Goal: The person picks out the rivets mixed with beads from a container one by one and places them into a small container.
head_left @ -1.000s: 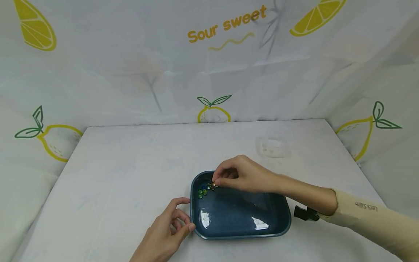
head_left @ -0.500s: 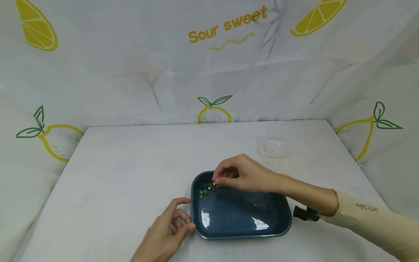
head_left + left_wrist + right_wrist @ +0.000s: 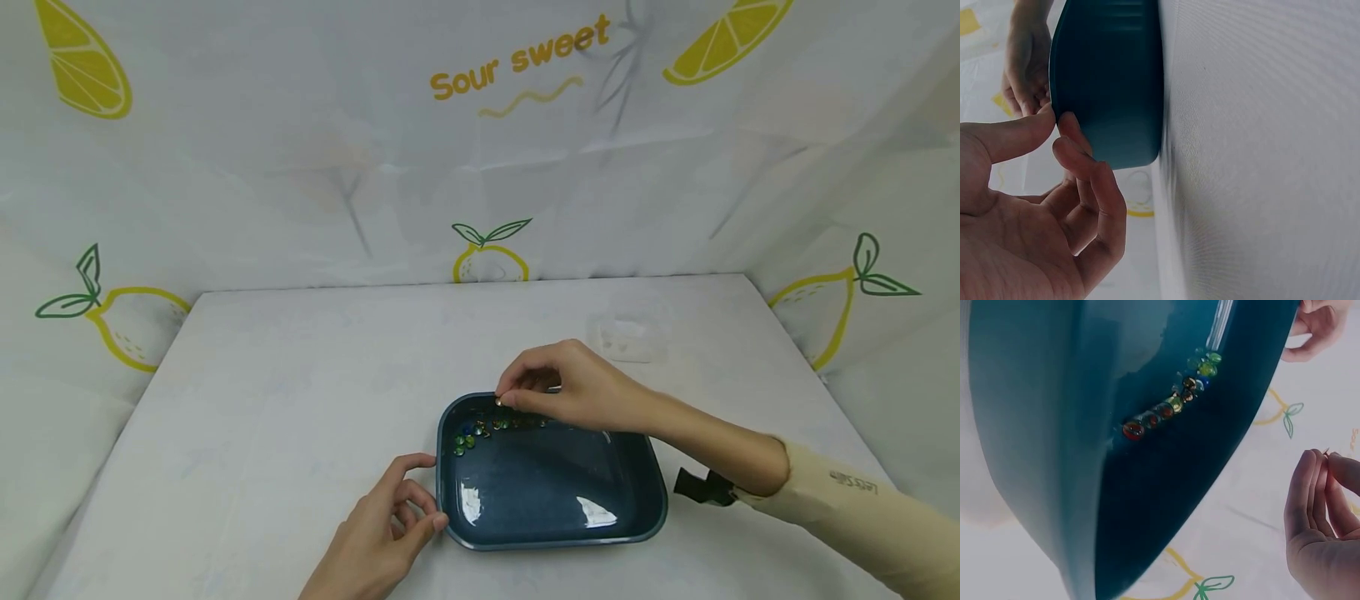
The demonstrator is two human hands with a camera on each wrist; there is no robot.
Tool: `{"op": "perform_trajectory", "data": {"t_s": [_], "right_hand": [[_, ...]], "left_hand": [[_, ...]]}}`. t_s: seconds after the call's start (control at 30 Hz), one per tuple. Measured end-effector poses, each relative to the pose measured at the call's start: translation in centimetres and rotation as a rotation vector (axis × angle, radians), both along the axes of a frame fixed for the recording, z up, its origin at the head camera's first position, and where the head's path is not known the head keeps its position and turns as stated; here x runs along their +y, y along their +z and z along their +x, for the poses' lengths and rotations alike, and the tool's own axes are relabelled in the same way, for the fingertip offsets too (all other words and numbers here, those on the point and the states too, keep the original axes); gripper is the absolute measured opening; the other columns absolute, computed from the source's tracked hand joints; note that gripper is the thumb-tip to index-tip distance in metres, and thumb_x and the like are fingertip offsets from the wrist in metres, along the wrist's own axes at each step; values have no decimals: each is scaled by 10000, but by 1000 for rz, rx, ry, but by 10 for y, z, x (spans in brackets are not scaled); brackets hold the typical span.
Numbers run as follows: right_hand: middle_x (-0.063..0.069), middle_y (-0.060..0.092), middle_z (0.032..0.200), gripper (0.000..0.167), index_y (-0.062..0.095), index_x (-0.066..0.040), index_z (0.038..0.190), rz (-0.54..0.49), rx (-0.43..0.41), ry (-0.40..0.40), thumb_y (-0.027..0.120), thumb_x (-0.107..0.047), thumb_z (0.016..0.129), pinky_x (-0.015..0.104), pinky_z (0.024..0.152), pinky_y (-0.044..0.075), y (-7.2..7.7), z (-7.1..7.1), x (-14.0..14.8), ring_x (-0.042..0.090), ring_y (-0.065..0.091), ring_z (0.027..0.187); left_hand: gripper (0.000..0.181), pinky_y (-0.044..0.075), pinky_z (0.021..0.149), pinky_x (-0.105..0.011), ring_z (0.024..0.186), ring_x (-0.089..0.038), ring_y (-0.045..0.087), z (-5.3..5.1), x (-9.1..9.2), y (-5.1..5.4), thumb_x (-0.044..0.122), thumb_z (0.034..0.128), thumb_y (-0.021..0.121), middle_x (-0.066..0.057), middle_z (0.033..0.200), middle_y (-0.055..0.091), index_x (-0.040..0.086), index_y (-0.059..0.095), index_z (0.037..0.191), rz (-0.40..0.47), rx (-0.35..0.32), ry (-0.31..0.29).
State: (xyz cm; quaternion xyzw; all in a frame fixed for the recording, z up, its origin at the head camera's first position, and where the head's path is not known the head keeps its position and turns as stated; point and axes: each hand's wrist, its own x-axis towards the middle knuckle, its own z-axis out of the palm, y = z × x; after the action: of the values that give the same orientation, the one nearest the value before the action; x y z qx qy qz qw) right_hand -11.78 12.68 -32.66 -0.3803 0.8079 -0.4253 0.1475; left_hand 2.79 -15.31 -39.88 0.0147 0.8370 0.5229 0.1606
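A dark teal tray (image 3: pixel 555 544) with raised walls stands on the table. Several small glass marbles (image 3: pixel 1133 430), green, blue, amber and reddish, lie in a curved row along its far left inner edge. My right hand (image 3: pixel 562 383) is over the tray's far rim and pinches a small shiny light-coloured piece (image 3: pixel 498 402) between thumb and fingertips; most of it is hidden. My left hand (image 3: pixel 378 525) is at the tray's left side, its thumb and index fingertip touching the outer wall and rim, the other fingers loosely bent.
A clear plastic container (image 3: pixel 632 340) with small indistinct things in it sits behind the tray to the right. White cloth with lemon prints hangs at the back and sides of the white table (image 3: pixel 300 375). A black strap (image 3: pixel 703 487) hangs under the right sleeve.
My right hand has lifted from the marbles towards the tray's far rim and slightly right, with the shiny piece in its fingertips. More marbles show beneath it. The left hand has stayed put.
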Motion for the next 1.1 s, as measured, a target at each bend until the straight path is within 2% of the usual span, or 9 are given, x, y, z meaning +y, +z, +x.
{"op": "perform_trajectory", "data": {"t_s": [0.23, 0.77, 1.1], "right_hand": [[50, 815, 1042, 114, 802, -109, 1107, -24, 5, -14, 785, -96, 995, 266, 890, 647, 1, -2, 4, 90, 749, 887], [-18, 812, 1035, 112, 805, -129, 1096, -35, 74, -60, 775, -80, 1000, 267, 893, 646, 2, -10, 17, 69, 749, 900], [-11, 816, 1047, 140, 804, -150, 1102, -25, 77, -131, 777, -65, 993, 251, 886, 641, 11, -16, 32, 98, 758, 913]], "left_hand": [[598, 493, 616, -216, 643, -34, 565, 0, 1, 0, 238, 965, 830, 60, 929, 711, 179, 535, 1483, 0, 5, 3], [599, 493, 618, -215, 648, -36, 564, 0, 1, 0, 224, 964, 830, 63, 925, 710, 177, 536, 1483, -6, 4, 6], [584, 500, 638, -210, 661, -25, 566, 1, -1, 0, 248, 981, 816, 65, 939, 710, 182, 532, 1486, 4, 15, -5]]}}
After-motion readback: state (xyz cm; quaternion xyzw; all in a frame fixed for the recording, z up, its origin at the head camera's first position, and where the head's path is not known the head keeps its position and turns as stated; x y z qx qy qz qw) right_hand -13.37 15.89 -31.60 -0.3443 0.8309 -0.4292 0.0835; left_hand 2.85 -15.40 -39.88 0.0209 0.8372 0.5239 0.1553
